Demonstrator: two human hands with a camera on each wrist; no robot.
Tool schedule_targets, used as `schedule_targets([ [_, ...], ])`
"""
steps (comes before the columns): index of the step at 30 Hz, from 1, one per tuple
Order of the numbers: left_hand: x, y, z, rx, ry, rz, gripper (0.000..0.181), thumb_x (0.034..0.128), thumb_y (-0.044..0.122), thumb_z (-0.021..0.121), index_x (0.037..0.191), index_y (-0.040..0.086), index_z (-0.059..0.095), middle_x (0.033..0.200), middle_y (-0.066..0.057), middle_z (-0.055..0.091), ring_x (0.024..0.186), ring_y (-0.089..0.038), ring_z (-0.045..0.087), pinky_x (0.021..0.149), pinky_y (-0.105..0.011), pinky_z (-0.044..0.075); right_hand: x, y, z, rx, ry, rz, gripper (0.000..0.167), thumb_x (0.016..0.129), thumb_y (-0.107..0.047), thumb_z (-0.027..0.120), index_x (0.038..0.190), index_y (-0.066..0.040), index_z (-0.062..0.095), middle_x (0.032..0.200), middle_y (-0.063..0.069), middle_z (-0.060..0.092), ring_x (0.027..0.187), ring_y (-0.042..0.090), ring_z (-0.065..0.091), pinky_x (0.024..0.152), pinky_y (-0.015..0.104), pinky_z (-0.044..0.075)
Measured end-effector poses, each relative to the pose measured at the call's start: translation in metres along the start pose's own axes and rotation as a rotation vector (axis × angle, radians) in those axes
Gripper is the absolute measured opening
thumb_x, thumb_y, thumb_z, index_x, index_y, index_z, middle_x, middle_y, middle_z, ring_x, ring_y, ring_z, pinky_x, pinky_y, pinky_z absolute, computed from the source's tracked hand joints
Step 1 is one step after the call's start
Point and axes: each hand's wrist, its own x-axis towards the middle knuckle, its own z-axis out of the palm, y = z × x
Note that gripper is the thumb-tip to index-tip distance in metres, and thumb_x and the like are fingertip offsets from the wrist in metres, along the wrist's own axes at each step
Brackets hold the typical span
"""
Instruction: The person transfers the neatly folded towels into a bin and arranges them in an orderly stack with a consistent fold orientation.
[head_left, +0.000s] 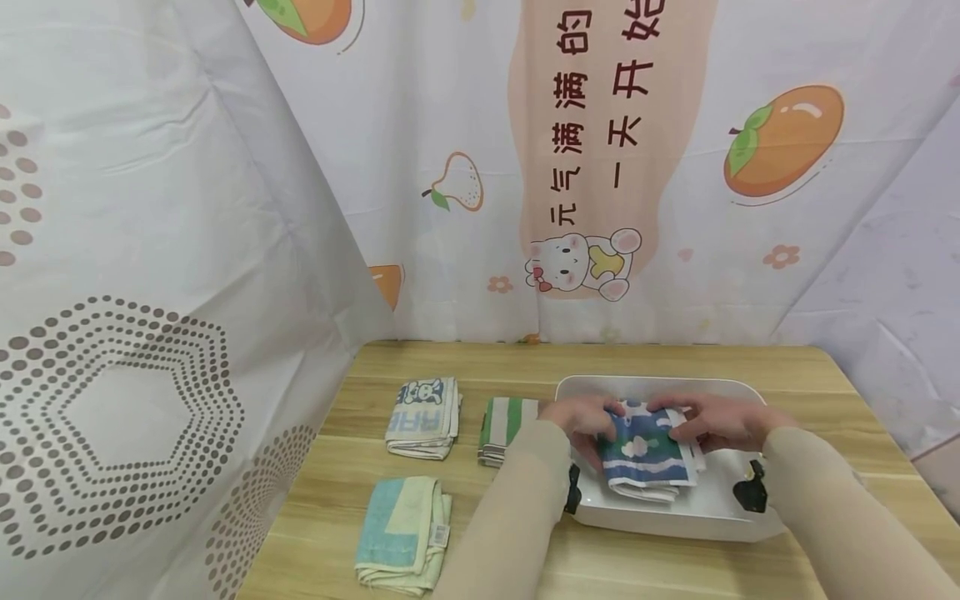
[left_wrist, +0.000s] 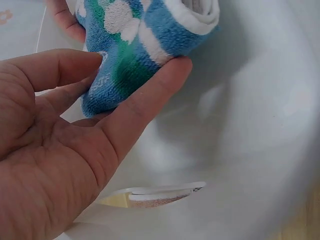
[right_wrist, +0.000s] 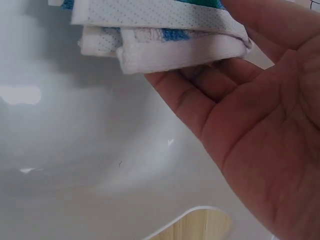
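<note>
A folded blue, green and white towel is held between both hands over the white basin. My left hand grips its left side; in the left wrist view the thumb and fingers of that hand lie around the blue terry edge. The right hand holds the other side, and in the right wrist view its fingers are under the white folded layers. Whether the towel touches the basin's floor, I cannot tell.
Left of the basin lies a green-and-white striped folded towel. Farther left are a white towel with a skull print and a blue-and-yellow one. All rest on the wooden table. A printed curtain hangs behind.
</note>
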Motion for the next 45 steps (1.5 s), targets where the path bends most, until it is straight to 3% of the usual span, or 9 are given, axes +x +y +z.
schedule_targets([
  [7, 0.005, -0.003, 0.001, -0.05, -0.043, -0.038, 0.048, 0.0934, -0.001, 0.062, 0.138, 0.016, 0.059, 0.116, -0.017, 0.06, 0.08, -0.04, 0.072, 0.077, -0.053, 0.061, 0.003, 0.003, 0.001, 0.027, -0.003, 0.03, 0.064, 0.097, -0.018, 0.069, 0.154, -0.01, 0.041, 0.142, 0.024, 0.041, 0.108, 0.03, 0.058, 0.088, 0.04, 0.056],
  [18, 0.004, -0.004, 0.007, 0.012, -0.063, -0.047, 0.05, 0.0942, 0.001, 0.061, 0.143, 0.012, 0.057, 0.128, -0.015, 0.059, 0.091, -0.039, 0.07, 0.089, -0.05, 0.059, 0.004, 0.009, 0.006, 0.035, 0.024, 0.085, 0.06, 0.098, -0.02, 0.068, 0.152, -0.011, 0.044, 0.142, 0.021, 0.042, 0.105, 0.031, 0.057, 0.085, 0.043, 0.055],
  [35, 0.001, -0.004, 0.01, 0.134, -0.022, -0.062, 0.053, 0.0969, 0.008, 0.063, 0.149, 0.014, 0.054, 0.13, -0.013, 0.062, 0.096, -0.037, 0.07, 0.09, -0.048, 0.059, -0.001, 0.008, 0.007, -0.076, 0.049, 0.128, 0.07, 0.093, -0.017, 0.073, 0.155, -0.01, 0.04, 0.143, 0.027, 0.041, 0.104, 0.032, 0.058, 0.088, 0.049, 0.056],
  [41, 0.006, -0.006, 0.009, 0.14, -0.018, -0.069, 0.053, 0.0976, 0.01, 0.063, 0.149, 0.015, 0.053, 0.134, -0.012, 0.06, 0.094, -0.037, 0.07, 0.089, -0.049, 0.059, -0.001, 0.009, 0.007, -0.157, 0.072, 0.138, 0.072, 0.093, -0.019, 0.074, 0.155, -0.011, 0.041, 0.141, 0.03, 0.044, 0.104, 0.03, 0.06, 0.09, 0.052, 0.057],
  [45, 0.002, -0.005, 0.01, 0.139, 0.002, -0.067, 0.051, 0.0978, 0.01, 0.063, 0.148, 0.013, 0.055, 0.128, -0.013, 0.062, 0.093, -0.037, 0.07, 0.089, -0.049, 0.059, -0.001, 0.009, 0.009, -0.202, 0.088, 0.143, 0.072, 0.091, -0.017, 0.075, 0.155, -0.012, 0.042, 0.136, 0.029, 0.046, 0.104, 0.03, 0.058, 0.088, 0.051, 0.057],
])
